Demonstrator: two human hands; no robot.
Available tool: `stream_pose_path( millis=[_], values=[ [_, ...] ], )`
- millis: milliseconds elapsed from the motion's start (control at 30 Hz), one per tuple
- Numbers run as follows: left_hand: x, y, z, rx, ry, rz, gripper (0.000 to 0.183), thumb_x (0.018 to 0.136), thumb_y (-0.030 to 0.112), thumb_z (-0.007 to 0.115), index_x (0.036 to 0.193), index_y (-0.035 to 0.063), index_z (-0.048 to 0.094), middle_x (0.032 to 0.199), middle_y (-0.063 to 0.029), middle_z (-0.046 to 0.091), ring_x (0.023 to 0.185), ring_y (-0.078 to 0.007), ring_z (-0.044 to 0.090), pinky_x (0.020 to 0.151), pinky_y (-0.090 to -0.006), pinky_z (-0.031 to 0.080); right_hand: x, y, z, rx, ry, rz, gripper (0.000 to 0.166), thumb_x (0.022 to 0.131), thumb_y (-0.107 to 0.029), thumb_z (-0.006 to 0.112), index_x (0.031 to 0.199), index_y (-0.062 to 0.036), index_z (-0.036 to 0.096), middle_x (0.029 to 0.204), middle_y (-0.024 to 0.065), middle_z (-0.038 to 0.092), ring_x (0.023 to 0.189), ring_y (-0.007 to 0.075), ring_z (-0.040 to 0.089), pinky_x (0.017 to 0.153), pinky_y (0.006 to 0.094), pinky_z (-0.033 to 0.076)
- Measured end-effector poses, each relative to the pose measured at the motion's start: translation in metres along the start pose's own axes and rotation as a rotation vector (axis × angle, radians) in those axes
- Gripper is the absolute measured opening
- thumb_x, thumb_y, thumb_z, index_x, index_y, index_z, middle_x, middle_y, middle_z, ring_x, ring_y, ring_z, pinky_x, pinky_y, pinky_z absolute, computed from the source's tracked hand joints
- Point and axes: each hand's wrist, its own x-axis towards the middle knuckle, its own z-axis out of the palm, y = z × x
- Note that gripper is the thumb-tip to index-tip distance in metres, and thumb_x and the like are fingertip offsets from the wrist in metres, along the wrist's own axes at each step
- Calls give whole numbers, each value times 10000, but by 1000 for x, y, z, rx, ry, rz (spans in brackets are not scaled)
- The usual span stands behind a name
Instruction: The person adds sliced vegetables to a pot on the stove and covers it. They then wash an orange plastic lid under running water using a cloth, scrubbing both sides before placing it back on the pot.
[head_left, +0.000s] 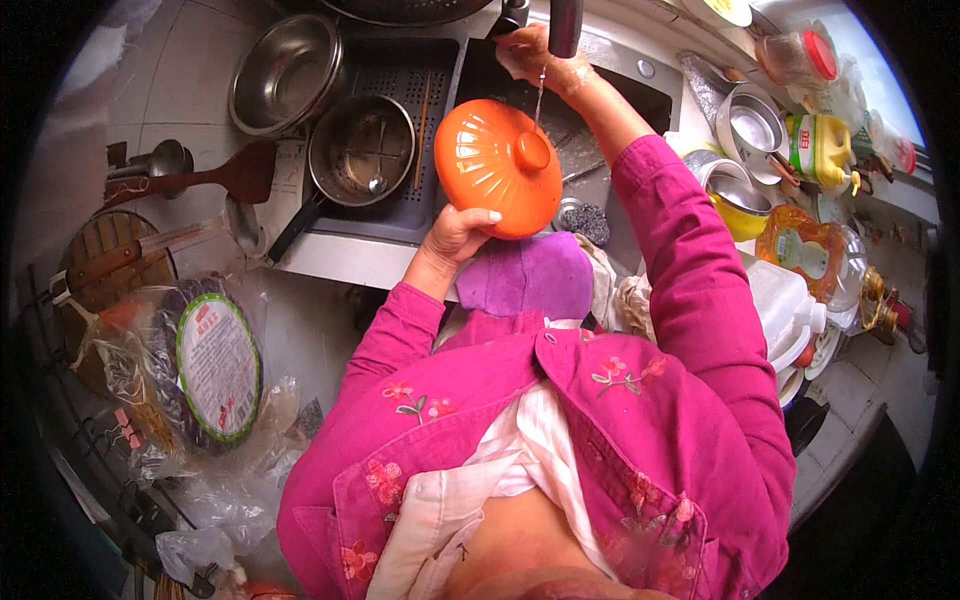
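My left hand (456, 238) grips the lower rim of a glossy orange ribbed pot lid (480, 165), thumb on its top face. The lid is tilted over the sink (600, 187), its round knob facing up. A thin stream of water (540, 94) falls from the black tap (565, 30) onto the lid beside the knob. Beyond the lid, my wet right hand (532, 56) is at the base of the tap, close to its lever (514, 13). Its fingers are partly hidden, so its grip is unclear. A dark scouring pad (586, 223) lies in the sink, right of the lid.
A saucepan (361, 150) with a spoon inside and a chopstick (422, 127) rest on the perforated drainer (349, 221). Behind stands a steel basin (286, 75). A purple cloth (529, 276) hangs at the front edge. Bowls (739, 191) and oil bottles (802, 244) crowd the right counter.
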Motion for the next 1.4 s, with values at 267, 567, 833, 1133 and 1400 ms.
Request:
stream_pose_path(
  millis=[267, 567, 833, 1133, 1400],
  values=[
    [-5, 0, -5, 26, -16, 36, 659, 728, -35, 650, 1352, -1, 442, 1266, -121, 570, 1172, -276, 570, 1020, -416, 457, -85, -60, -31, 708, 7, 386, 351, 885, -258, 694, 1097, 20, 676, 949, 81, 700, 829, 125, 639, 727, 254, 506],
    [-10, 8, 3, 80, -101, -40, 721, 672, -4, 651, 1361, -28, 440, 1280, -137, 568, 1186, -269, 554, 1039, -397, 432, -123, -67, -39, 524, -418, 111, 764, 760, -393, 804, 1414, -138, 504, 1506, 117, 390, 1349, 257, 422, 1105, 354, 345],
    [-10, 5, 14, -83, -96, -80, 715, 651, 19, 619, 1342, -48, 448, 1279, -158, 573, 1180, -299, 562, 1047, -411, 435, -119, -79, -36, 83, -552, 182, 785, 799, -603, 687, 1384, -111, 508, 1330, 226, 543, 1243, 366, 516, 1033, 426, 425],
    [-12, 7, -5, -92, -133, -127, 683, 644, 33, 590, 1310, -66, 477, 1276, -190, 582, 1176, -320, 567, 1047, -417, 438, -95, -50, -1, 205, -158, 606, 354, 1008, -226, 478, 1216, 28, 612, 1192, 127, 670, 1106, 198, 630, 930, 315, 487],
    [-5, 17, -13, -137, -154, -114, 727, 606, 82, 575, 1309, -81, 482, 1303, -206, 568, 1189, -335, 559, 1065, -425, 418, -108, -10, -36, 946, -196, 637, 496, 945, -476, 596, 1099, -7, 639, 1014, 79, 659, 910, 147, 611, 834, 296, 486]
  ],
)
